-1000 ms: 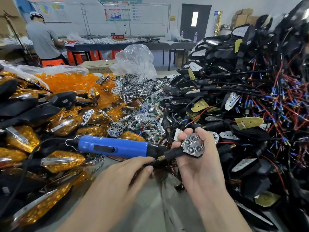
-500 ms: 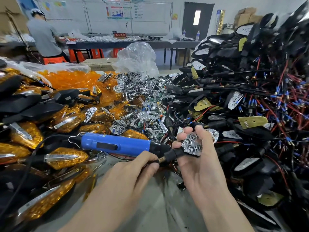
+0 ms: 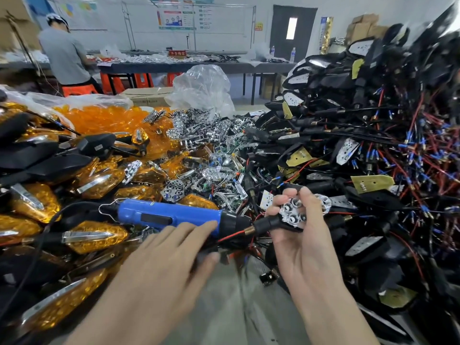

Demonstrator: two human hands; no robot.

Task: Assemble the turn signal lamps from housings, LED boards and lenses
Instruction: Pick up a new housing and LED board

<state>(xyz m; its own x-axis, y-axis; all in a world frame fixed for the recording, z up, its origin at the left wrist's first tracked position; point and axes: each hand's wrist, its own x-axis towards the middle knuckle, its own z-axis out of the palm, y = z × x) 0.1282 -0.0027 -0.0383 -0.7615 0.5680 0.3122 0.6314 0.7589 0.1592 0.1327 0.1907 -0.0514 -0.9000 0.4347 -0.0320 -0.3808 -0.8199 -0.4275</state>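
My right hand [image 3: 305,247] grips a black lamp housing [image 3: 265,224] by its body, stem pointing left, with a chrome reflector [image 3: 290,214] seated in it under my thumb and fingers. A red wire trails from the stem. A blue electric screwdriver [image 3: 169,215] lies on the pile just left of the housing. My left hand [image 3: 169,255] reaches over it with straight fingers, the fingertips touching its front end and the thumb underneath, apart from it.
Finished amber lamps [image 3: 94,235] are heaped at the left, loose amber lenses [image 3: 104,118] behind them, and chrome reflectors [image 3: 196,125] in the middle. Black housings with red and blue wires [image 3: 373,145] tower at the right. A person [image 3: 64,56] works at a far table.
My left hand has moved forward and up until its fingertips reach the blue screwdriver. My right hand keeps holding the housing in about the same place.
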